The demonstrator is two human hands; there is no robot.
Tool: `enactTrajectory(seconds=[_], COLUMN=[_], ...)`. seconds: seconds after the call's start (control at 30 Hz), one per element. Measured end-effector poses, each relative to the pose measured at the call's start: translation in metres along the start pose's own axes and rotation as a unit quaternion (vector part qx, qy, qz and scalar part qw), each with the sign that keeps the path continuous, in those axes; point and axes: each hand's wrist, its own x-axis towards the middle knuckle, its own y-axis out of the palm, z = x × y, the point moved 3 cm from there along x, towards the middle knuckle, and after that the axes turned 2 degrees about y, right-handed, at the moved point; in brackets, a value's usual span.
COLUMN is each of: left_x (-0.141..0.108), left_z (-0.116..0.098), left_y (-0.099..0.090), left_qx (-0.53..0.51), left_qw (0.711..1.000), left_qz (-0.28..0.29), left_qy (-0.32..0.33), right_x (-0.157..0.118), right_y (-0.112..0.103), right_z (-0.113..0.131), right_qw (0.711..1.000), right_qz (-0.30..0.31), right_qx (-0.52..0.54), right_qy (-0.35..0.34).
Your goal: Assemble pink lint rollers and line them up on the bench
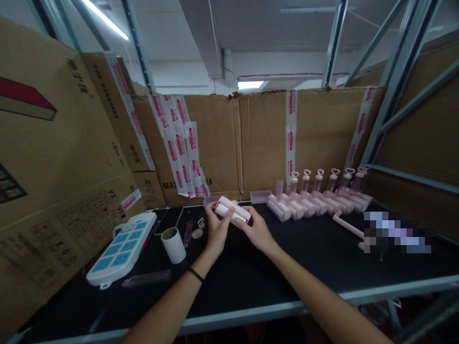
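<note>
Above the black table, both hands hold a small pink case with a white roll in it (232, 211), tilted down to the right. My left hand (217, 231) has its fingers closed around the left end, the thumb lying on the front. On the right end, my right hand (258, 232) grips with its thumb near the lower edge. The fingers behind the case are hidden. Left of my left hand stand a white tube (173, 245) with an open top, a translucent pink tube (188, 233), a pink disc (197, 233) and a small heart-topped piece (201, 223).
At right back stands a row of pink rollers (304, 206) with upright heart-topped handles. A bent pink handle (349, 225) lies before them, beside a blurred-out patch. A white power strip (122, 251) and a dark phone-like slab (169, 220) are at left. Cardboard walls (261, 138) enclose the table.
</note>
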Motion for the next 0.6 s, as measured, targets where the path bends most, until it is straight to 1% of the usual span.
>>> enactTrajectory(seconds=[0.07, 0.2, 0.3, 0.37, 0.43, 0.47, 0.53, 0.6], left_x=[0.000, -0.003, -0.005, -0.006, -0.007, -0.008, -0.009, -0.010], left_z=[0.001, -0.004, -0.007, -0.008, -0.008, -0.008, -0.007, -0.005], left_y=[-0.001, 0.005, 0.009, 0.010, 0.010, 0.011, 0.011, 0.011], left_qx=[-0.039, -0.125, -0.167, -0.181, -0.184, -0.182, -0.172, -0.162], left_qw=[0.998, 0.988, 0.978, 0.973, 0.971, 0.971, 0.970, 0.971], left_qz=[0.002, 0.038, 0.057, 0.065, 0.072, 0.076, 0.084, 0.081], left_qy=[-0.039, -0.087, -0.115, -0.129, -0.136, -0.139, -0.147, -0.154], right_x=[0.000, -0.001, -0.003, -0.003, -0.003, -0.002, -0.001, 0.000], right_y=[-0.004, -0.012, -0.015, -0.015, -0.014, -0.014, -0.013, -0.012], right_z=[0.005, 0.018, 0.023, 0.023, 0.020, 0.017, 0.007, -0.005], right_qw=[0.999, 0.992, 0.987, 0.986, 0.988, 0.990, 0.995, 0.997], right_qz=[-0.012, -0.054, -0.068, -0.068, -0.072, -0.078, -0.085, -0.080], right_qx=[-0.024, -0.052, -0.069, -0.072, -0.067, -0.059, -0.028, -0.005], right_qy=[-0.031, -0.106, -0.131, -0.134, -0.118, -0.098, -0.038, 0.019])
